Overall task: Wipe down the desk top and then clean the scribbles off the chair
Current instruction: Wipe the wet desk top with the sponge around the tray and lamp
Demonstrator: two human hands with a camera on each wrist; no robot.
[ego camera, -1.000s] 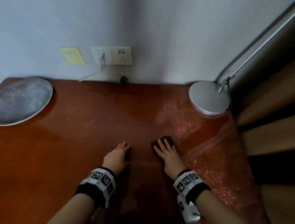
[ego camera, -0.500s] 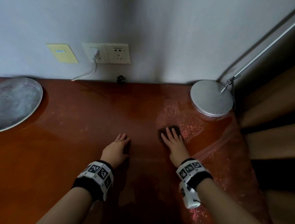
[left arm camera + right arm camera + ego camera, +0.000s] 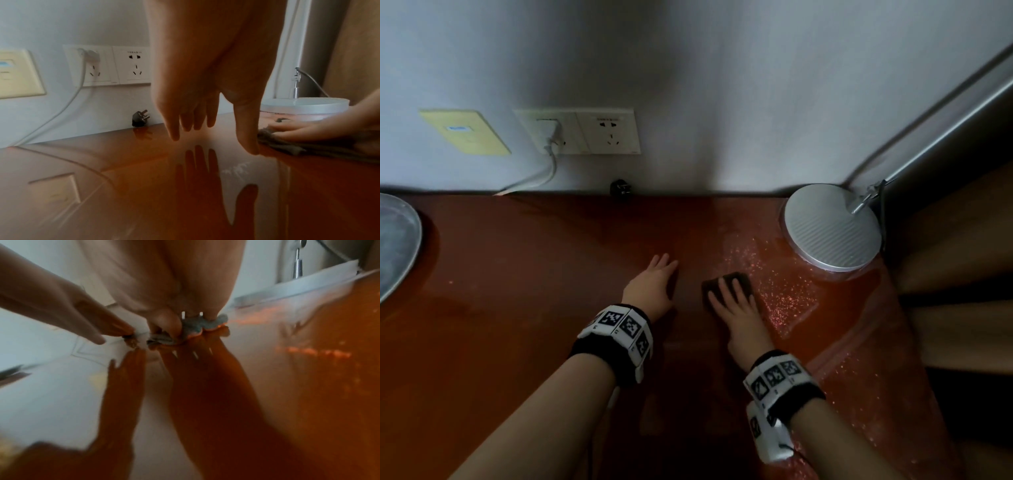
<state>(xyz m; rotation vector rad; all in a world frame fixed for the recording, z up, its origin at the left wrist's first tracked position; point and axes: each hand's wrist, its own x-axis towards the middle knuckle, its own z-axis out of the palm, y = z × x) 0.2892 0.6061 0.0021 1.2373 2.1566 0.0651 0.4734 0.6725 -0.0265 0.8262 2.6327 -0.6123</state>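
Observation:
The glossy red-brown desk top [image 3: 517, 301] fills the head view. My right hand [image 3: 732, 298] lies flat with straight fingers on a dark folded cloth [image 3: 744, 279], pressing it to the desk just left of a wet, speckled patch [image 3: 777, 274]. The left wrist view shows the cloth [image 3: 287, 146] under those fingers [image 3: 298, 131]. The cloth's edge [image 3: 203, 322] also shows in the blurred right wrist view. My left hand [image 3: 659, 274] rests open on the bare desk beside the cloth, its thumb [image 3: 246, 129] close to the cloth's edge. No chair is in view.
A round silver lamp base [image 3: 832, 229] stands at the back right with its arm rising to the right. A metal tray [image 3: 393, 246] sits at the far left. Wall sockets [image 3: 582, 132], a white cable [image 3: 544, 174] and a loose black plug [image 3: 621, 188] line the back edge.
Both hands have slid away from me toward the wall. The right hand took the cloth along with it, nearer the lamp base.

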